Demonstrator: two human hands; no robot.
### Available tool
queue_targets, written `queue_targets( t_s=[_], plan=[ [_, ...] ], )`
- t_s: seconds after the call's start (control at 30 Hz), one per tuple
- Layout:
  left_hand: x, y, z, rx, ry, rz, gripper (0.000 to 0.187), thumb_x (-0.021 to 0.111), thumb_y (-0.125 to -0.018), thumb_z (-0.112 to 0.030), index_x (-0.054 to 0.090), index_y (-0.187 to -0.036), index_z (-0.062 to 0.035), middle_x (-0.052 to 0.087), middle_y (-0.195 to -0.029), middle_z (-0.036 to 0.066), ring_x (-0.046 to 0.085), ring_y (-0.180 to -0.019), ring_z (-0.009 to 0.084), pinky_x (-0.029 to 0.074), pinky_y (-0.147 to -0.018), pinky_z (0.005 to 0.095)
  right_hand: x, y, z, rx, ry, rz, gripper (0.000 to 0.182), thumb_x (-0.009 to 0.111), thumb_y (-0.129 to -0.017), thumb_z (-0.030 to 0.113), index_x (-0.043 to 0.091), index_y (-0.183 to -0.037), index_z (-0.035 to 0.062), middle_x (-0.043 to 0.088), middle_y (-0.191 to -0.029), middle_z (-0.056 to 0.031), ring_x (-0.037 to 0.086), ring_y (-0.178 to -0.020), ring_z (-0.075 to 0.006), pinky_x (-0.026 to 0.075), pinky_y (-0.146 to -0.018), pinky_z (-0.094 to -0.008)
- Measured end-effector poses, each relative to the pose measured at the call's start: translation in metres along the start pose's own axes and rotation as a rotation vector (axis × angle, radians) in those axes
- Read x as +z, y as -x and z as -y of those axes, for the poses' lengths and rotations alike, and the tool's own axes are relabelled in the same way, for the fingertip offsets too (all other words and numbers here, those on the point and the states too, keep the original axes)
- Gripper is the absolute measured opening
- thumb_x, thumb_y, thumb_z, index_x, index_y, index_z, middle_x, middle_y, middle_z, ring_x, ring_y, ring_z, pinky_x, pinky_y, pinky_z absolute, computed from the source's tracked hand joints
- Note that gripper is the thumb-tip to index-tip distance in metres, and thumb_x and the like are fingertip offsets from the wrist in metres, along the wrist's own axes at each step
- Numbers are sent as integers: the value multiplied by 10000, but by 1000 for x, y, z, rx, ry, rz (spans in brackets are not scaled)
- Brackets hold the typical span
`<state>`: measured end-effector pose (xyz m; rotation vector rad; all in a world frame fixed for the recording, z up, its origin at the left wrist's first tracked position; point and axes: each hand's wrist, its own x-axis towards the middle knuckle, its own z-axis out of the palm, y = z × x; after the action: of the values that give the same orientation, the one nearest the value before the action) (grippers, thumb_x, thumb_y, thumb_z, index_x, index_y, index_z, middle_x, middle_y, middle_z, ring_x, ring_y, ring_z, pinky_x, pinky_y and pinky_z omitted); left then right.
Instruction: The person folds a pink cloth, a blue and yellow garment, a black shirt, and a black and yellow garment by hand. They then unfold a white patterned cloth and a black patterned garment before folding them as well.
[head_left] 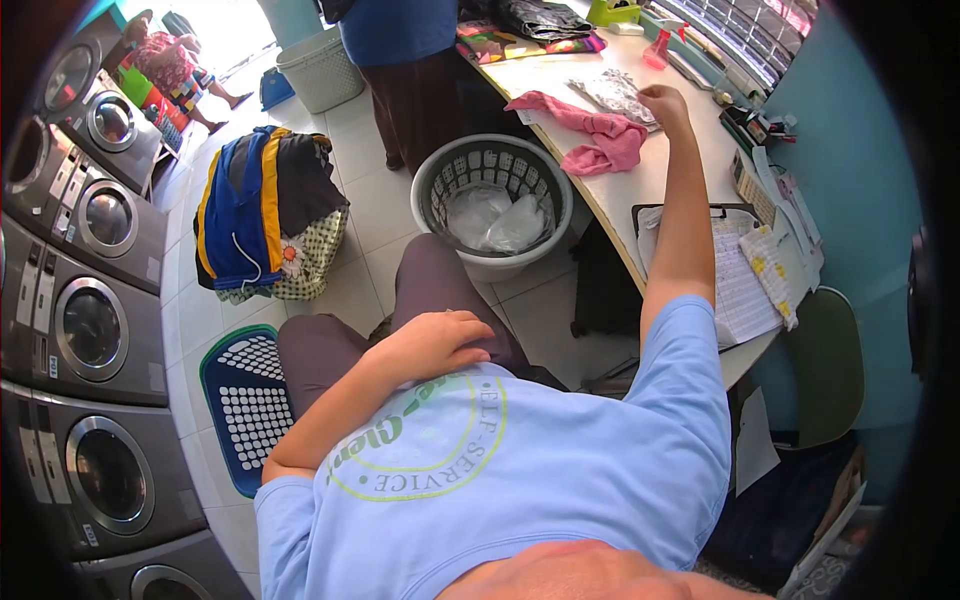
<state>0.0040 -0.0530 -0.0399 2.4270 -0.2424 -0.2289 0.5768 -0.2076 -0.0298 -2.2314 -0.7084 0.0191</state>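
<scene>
My left hand (pixel 430 346) lies flat across my lap at the hem of my light blue shirt (pixel 540 470), fingers stretched out and holding nothing. Over the table (pixel 545 75) reaches my right hand (pixel 664 106). Its fingers are bent and drawn together at the edge of a folded white patterned cloth (pixel 606 90), and they appear to pinch it. Beside that cloth, a crumpled pink cloth (pixel 600 138) lies near the table's edge.
Washing machines (pixel 88 322) line the left wall. Several containers stand on the floor: a basket with plastic bags (pixel 500 218), a heaped laundry pile (pixel 262 215) and a blue basket (pixel 245 410). A person (pixel 405 70) stands by the table; a clipboard (pixel 700 270) lies on it.
</scene>
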Motion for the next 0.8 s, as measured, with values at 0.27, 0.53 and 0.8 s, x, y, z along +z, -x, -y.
queue_targets(
  t_s=[0.27,0.53,0.8],
  plan=[
    [5,5,1,-29,-16,48,375,556,-881,-329,573,-1126,-45,586,-1106,130,560,-1013,319,456,-859,396,57,82,116,-262,565,337,256,655,-778,159,645,-1016,65,664,-882,-44,590,-745,-122,479,-657,-295],
    [-1,8,1,-33,-19,10,366,562,-878,-320,574,-1126,-50,538,-1181,142,554,-1033,320,460,-869,395,43,52,140,-239,-783,89,254,527,-926,252,594,-1073,56,632,-886,-5,575,-772,-54,464,-627,-206],
    [-26,-2,-12,126,-40,-954,544,716,-779,-207,485,-1267,-143,97,-1481,212,425,-1200,386,410,-958,455,35,210,294,-549,-644,601,420,628,-853,222,421,-1185,69,534,-934,9,524,-855,-73,449,-746,-230]
  ],
)
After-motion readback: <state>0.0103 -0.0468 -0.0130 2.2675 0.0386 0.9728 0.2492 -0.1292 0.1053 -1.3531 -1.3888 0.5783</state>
